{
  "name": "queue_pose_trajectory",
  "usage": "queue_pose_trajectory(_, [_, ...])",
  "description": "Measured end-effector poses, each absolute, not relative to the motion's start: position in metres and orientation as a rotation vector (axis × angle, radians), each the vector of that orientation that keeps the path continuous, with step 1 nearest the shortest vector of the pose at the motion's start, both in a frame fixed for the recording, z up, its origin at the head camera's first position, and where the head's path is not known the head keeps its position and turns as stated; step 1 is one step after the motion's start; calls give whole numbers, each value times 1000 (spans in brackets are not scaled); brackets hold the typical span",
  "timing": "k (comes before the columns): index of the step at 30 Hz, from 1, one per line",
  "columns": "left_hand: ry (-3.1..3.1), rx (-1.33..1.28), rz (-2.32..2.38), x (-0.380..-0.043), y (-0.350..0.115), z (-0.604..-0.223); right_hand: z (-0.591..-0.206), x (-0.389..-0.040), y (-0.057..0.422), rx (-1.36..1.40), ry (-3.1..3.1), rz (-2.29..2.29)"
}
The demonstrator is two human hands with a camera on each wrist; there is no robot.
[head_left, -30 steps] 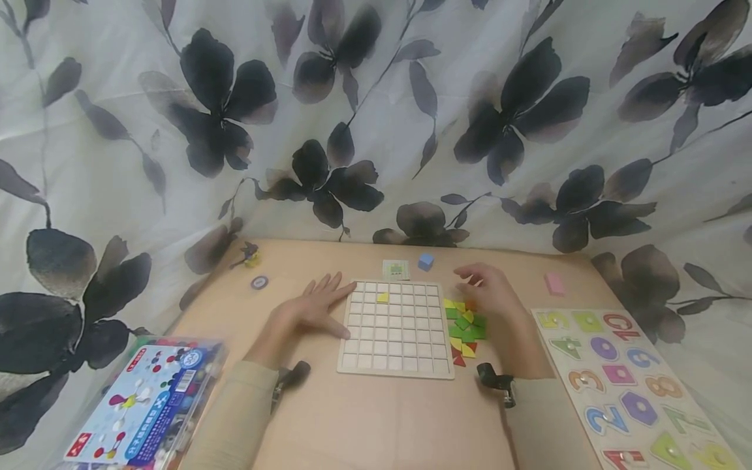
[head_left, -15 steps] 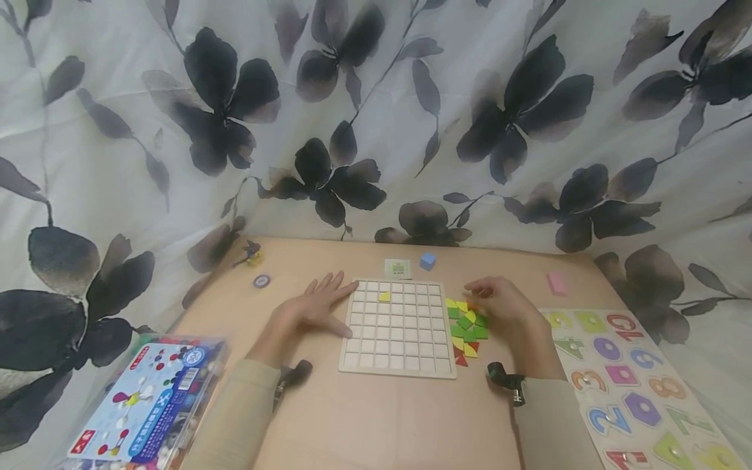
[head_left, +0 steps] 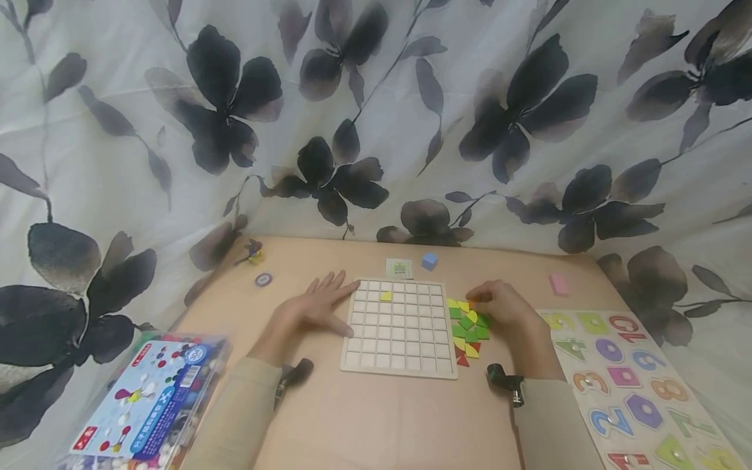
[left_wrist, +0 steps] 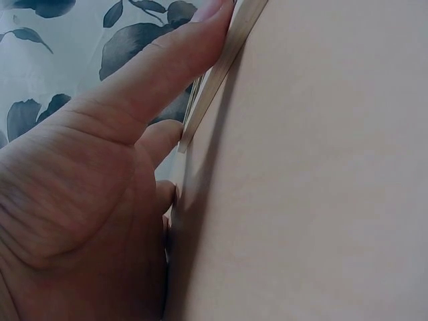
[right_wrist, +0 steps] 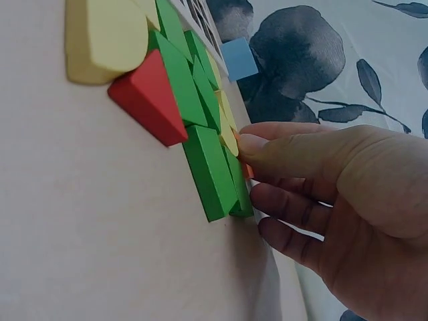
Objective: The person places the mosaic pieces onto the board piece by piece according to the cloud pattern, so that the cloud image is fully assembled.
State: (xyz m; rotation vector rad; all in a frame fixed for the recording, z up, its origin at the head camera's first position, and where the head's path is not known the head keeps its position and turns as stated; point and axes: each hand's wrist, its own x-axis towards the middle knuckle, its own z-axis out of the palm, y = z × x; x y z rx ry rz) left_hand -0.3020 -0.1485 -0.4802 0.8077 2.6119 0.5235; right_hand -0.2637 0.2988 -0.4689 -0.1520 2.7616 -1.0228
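A pale wooden grid board [head_left: 395,328] lies in the middle of the table, a single yellow tile [head_left: 386,296] in one of its upper squares. My left hand [head_left: 317,305] rests with spread fingers at the board's left side; thumb and index finger touch its edge. In the left wrist view the thumb [left_wrist: 180,50] lies along the board's rim [left_wrist: 224,73]. Right of the board is a pile of green tiles [head_left: 467,323], yellow tiles and red tiles. At its far right end my right hand [head_left: 505,303] pinches an orange tile [right_wrist: 249,170] between thumb and index finger, mostly hidden by them.
Behind the board are a patterned card [head_left: 400,268] and a blue cube [head_left: 429,261]. A number puzzle board [head_left: 631,382] and a pink block [head_left: 559,284] lie right. Left are a plastic box [head_left: 147,398], a round disc [head_left: 264,279] and a small figure [head_left: 254,252].
My right hand has shifted right and down to the far end of the tile pile, its fingertips closing on the orange tile. The left hand stays at the board's edge.
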Motion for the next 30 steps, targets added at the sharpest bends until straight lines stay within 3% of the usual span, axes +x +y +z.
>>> queue_pose_trajectory(20, [2609,799,534,-302,-149,-483,-473,-262,307,-139,2806,-1134])
queue_pose_trajectory(30, [2615,796,517,-300,-148,-479,-457,-259,288,71,2597,-1647])
